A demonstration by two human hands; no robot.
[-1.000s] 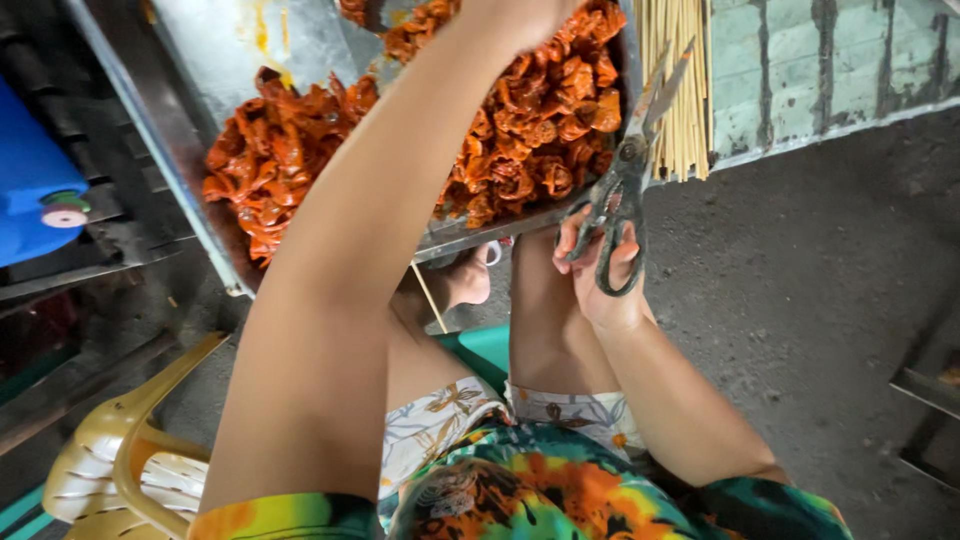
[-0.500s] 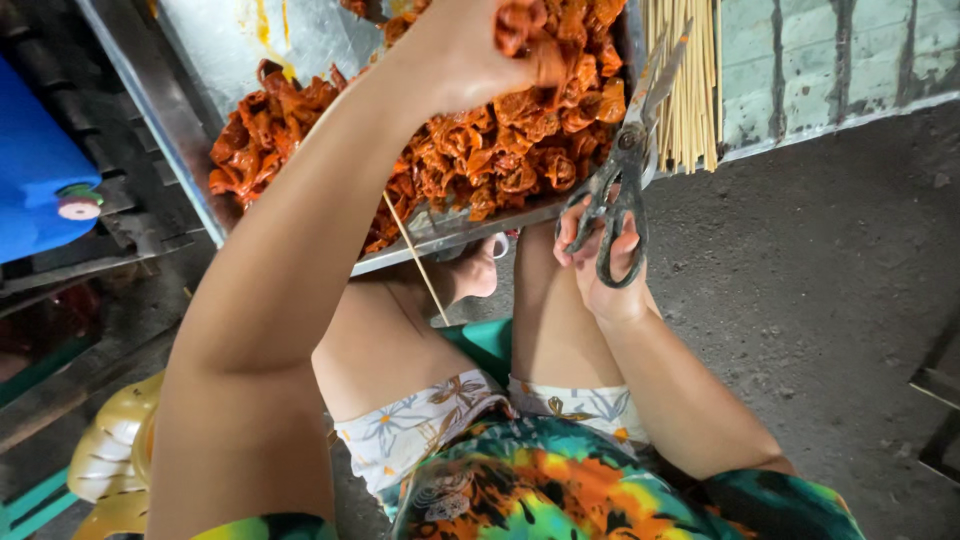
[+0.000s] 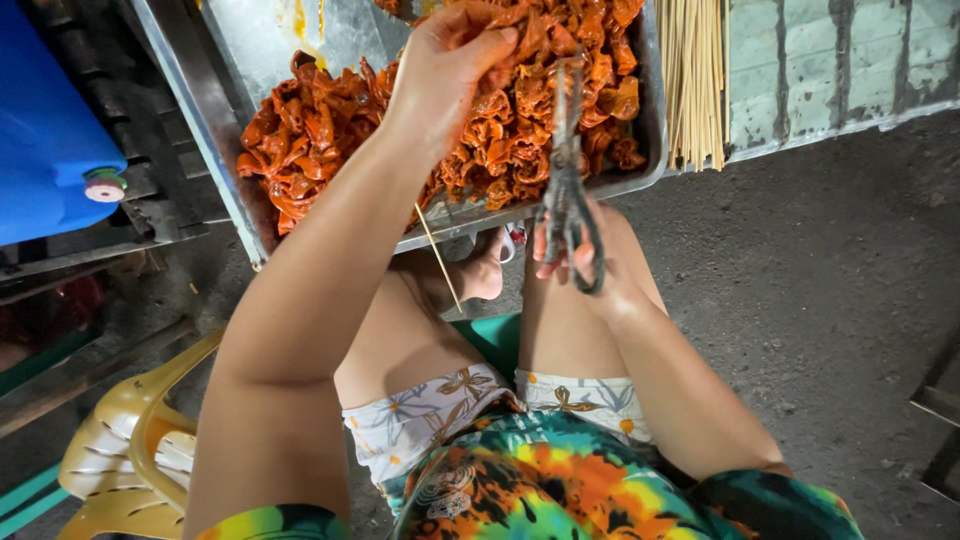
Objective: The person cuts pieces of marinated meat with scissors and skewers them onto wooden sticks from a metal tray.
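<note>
Left hand [image 3: 450, 55] pinching orange meat [image 3: 510, 130] at tray's [image 3: 200, 110] 12 o'clock, lifting a piece | right hand [image 3: 580, 255] closed round scissors [image 3: 565, 150], blades pointing up for cutting | skewers [image 3: 690, 80] at 2 o'clock, within reach.

Left hand [image 3: 450, 60] raised forward, fingers pinched shut, right hand [image 3: 580, 255] lower, fingers curled closed

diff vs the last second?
Left hand pulled back from deep in the metal tray toward its near side, gripping an orange meat piece on a thin skewer. Right hand swung the scissors from tilted to upright. Skewer bundle unchanged.
</note>
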